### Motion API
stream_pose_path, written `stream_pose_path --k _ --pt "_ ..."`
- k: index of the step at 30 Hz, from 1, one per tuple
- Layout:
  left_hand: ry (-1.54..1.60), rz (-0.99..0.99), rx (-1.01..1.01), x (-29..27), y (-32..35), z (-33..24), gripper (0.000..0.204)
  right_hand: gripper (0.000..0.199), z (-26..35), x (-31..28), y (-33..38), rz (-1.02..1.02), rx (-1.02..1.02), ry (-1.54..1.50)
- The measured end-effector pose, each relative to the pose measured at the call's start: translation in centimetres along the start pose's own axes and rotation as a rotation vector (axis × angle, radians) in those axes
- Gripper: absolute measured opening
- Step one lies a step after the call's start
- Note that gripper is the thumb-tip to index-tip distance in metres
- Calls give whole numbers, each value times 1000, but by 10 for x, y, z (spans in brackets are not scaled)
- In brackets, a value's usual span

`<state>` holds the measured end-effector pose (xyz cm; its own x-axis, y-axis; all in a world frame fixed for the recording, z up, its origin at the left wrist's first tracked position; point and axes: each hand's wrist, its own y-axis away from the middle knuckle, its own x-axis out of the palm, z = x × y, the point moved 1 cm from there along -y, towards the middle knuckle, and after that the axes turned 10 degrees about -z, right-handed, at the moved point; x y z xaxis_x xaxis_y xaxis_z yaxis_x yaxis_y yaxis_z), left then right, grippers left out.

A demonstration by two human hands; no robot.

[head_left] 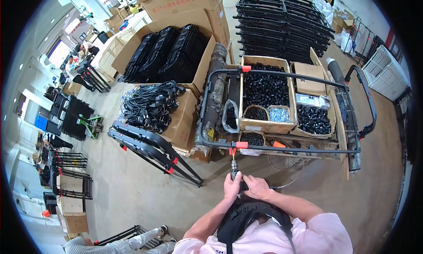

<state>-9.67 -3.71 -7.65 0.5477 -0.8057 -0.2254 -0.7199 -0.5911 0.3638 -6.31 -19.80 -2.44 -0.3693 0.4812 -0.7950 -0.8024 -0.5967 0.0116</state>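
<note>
**Both hands on a power driver at the front rail of a black tube frame**

Head view. Landmark: the black tube frame [282, 113], lying flat across a low wooden desk [342, 135] of boxes and bins.

- Left hand [232, 187]: just below the frame's front rail, fingers wrapped narrow around the grip of a power driver [234, 171]. The driver stands upright, tip pointing up into an orange clip [240, 145] on the front rail.
- Right hand [257, 188]: just beside the left one, touching it, fingers curled shut on the lower part of the same driver. A thin hose or cord runs off from the hands toward the right, below the frame.
- A second orange clip [246, 68] sits on the frame's far rail.
- Inside the frame's outline: a cardboard box of small black parts [264, 89], a round basket of silvery screws [279, 115], another bin of black parts [313, 119].
- Left of the frame: a heap of black cables [147, 105] on a carton; nearer, folded black frames with red tips [152, 150] on the concrete floor.
- Beyond the frame: a tall stack of black frames [282, 23].
- Well below-left of the frame, at the picture's lower edge: another person's legs and shoes [145, 238].
</note>
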Motion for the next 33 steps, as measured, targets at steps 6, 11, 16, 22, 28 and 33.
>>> stream_pose_path --k 6,11,16,22,28,33 --pt "-155 90 95 -12 -19 -15 40 71 14 20 -7 -129 114 19" --pt "-192 139 104 -27 -34 -14 43 72 29 31 -14 -141 159 -9" --pt "-287 157 131 -29 -39 -25 49 76 39 26 -19 -61 274 -25" --pt "-349 179 136 -24 -44 -27 50 82 27 34 -20 -134 252 -35" --pt "-364 186 101 -22 -51 -23 50 80 35 23 -27 -98 242 0" --pt "-390 188 119 -17 -53 -28 50 82 28 24 -27 -101 254 7"
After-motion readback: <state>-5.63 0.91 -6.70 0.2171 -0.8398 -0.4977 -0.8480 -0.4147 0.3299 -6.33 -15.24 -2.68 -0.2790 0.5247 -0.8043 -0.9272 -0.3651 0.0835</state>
